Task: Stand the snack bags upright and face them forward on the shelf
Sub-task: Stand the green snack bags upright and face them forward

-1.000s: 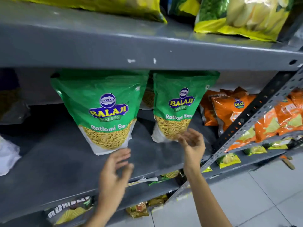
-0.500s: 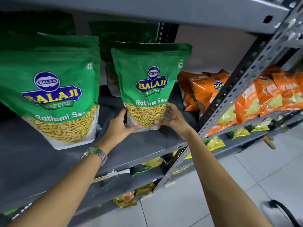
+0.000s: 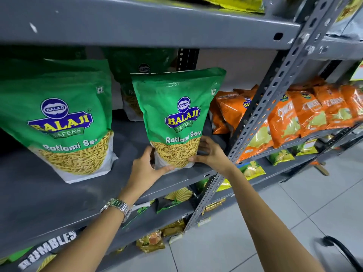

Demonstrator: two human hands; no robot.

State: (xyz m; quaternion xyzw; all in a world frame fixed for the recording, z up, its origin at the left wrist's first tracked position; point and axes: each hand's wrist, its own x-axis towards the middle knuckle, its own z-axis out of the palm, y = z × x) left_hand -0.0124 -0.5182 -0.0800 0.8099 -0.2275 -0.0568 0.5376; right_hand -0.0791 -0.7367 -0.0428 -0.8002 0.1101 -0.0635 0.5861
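A green Ratlami Sev bag (image 3: 176, 107) stands upright, label forward, on the grey shelf (image 3: 98, 189). My left hand (image 3: 146, 169) grips its lower left corner, thumb across the front bottom edge. My right hand (image 3: 211, 154) holds its lower right corner. A second, larger-looking green Ratlami Sev bag (image 3: 59, 118) stands at the left, facing forward and leaning slightly. A third green bag (image 3: 137, 79) stands behind the two, partly hidden in shadow.
Orange snack bags (image 3: 231, 112) lie to the right on the same shelf, more orange bags (image 3: 306, 114) on the neighbouring rack. A slotted grey upright post (image 3: 261, 107) crosses diagonally. Small packets fill the lower shelves. A black cable (image 3: 341, 250) lies on the tiled floor.
Both hands have gone from hovering in front of the shelf to gripping the middle green bag's bottom corners. The view has shifted closer and to the right. The bag stays upright.
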